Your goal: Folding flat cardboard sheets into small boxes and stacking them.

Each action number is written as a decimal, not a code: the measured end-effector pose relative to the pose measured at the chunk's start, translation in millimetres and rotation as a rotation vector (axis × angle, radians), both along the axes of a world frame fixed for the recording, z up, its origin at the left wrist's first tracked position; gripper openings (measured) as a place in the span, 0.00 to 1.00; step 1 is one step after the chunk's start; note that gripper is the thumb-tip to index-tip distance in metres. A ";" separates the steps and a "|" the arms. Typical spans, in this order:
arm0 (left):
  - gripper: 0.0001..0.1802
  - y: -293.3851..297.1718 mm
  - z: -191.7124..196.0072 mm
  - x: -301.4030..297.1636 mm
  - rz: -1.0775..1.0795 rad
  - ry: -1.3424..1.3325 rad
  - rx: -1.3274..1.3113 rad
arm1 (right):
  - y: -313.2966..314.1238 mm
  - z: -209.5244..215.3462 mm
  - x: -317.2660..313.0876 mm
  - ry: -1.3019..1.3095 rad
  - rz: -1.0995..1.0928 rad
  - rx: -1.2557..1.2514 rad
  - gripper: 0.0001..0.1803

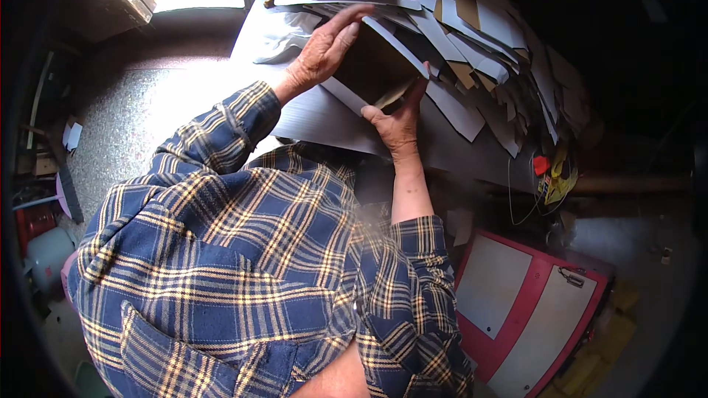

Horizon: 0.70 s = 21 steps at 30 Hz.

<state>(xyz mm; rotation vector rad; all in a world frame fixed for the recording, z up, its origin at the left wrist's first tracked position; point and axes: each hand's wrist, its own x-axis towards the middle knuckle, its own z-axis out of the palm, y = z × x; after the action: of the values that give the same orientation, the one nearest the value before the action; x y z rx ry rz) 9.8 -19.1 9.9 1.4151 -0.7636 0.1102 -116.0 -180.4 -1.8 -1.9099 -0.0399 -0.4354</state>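
Observation:
A flat brown cardboard box blank with white flaps (376, 66) lies on the grey table (324, 114) in front of me. My left hand (324, 48) presses flat on its upper left part, fingers stretched toward the far edge. My right hand (398, 118) grips the near right edge of the same piece, thumb up along a folded flap. Both sleeves are blue and yellow plaid.
A big loose heap of flat cardboard blanks (472, 22) covers the table's far and right side. A red and yellow object (553, 169) hangs at the table's right edge. A red-framed grey panel (531, 302) stands at lower right. Buckets and clutter (40, 243) sit on the floor at left.

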 end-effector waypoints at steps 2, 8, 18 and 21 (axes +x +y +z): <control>0.22 3.1 -15.9 8.7 0.066 0.056 0.156 | 5.6 -5.6 0.1 0.009 -0.024 -0.061 0.64; 0.21 -0.6 0.1 -6.6 0.047 0.038 0.108 | 4.7 -2.2 -5.6 0.006 -0.075 -0.099 0.60; 0.29 1.6 -1.7 -13.0 -0.001 0.041 0.162 | 1.2 -32.0 -18.4 0.126 -0.107 -0.082 0.66; 0.38 11.3 -7.8 -11.1 -0.140 0.111 0.068 | -6.4 -41.6 -10.6 0.012 -0.098 0.010 0.65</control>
<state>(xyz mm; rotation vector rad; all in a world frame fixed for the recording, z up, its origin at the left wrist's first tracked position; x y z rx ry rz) -1.3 -7.8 2.1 1.4156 -0.7778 -0.1027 -126.5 -186.7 -43.3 -1.9099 0.0637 -0.4887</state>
